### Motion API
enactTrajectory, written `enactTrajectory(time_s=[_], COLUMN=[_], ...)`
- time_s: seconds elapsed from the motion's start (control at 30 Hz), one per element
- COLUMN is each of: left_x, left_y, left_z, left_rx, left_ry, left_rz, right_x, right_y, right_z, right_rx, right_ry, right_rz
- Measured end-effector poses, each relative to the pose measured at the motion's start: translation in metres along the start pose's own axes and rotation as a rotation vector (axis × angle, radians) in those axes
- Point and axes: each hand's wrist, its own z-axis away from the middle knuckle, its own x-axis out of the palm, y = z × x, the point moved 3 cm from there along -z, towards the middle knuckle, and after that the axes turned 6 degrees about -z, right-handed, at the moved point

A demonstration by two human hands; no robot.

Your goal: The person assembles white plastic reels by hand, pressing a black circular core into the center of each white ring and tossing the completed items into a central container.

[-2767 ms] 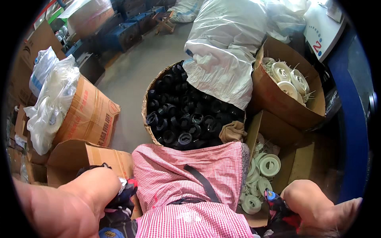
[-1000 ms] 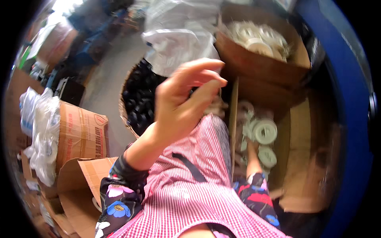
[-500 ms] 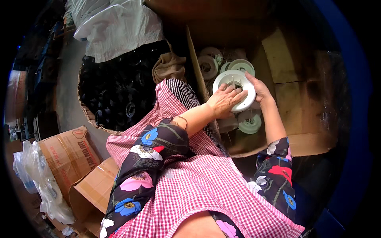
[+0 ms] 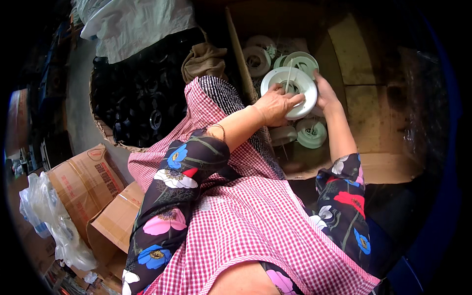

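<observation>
Both of your hands are on the white spool (image 4: 290, 91) in the upper middle of the frame: your left hand (image 4: 277, 105) curls its fingers over the near flange, your right hand (image 4: 325, 93) cups the far rim, thumb against the edge. It sits raised above the cardboard box (image 4: 378, 162), where more pale spools (image 4: 310, 132) lie below it and toward the top of the frame. Keep the flanges squeezed evenly between your palms so the spool stays level, and I'd judge the thin strand (image 4: 289, 73) standing across its face could snag, so steer clear of it. Lift straight, clear of the box wall. Left of that wall, the round basket of black parts (image 4: 142, 103) sits close, so watch your elbow.
</observation>
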Motion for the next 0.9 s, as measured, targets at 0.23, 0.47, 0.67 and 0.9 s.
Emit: enactTrajectory(time_s=[0.23,0.47,0.67,0.9], left_x=[-0.010,-0.015,-0.025,-0.040], left_y=[-0.039,-0.031,-0.027,-0.023], left_z=[0.002,0.004,0.011,0.015], left_rx=[-0.642,-0.651,-0.657,-0.663], left_ry=[0.178,0.279,0.348,0.538], left_rz=[0.951,1.082,0.997,0.780], right_x=[0.007,0.010,0.038,0.056], right_y=[0.035,0.040,0.026,0.039], right_z=[0.016,-0.005,0.023,0.028], right_rx=[-0.509,-0.891,-0.817,-0.924], right_ry=[-0.099,0.250,0.436,0.281], right_rz=[0.117,0.654,0.870,0.850])
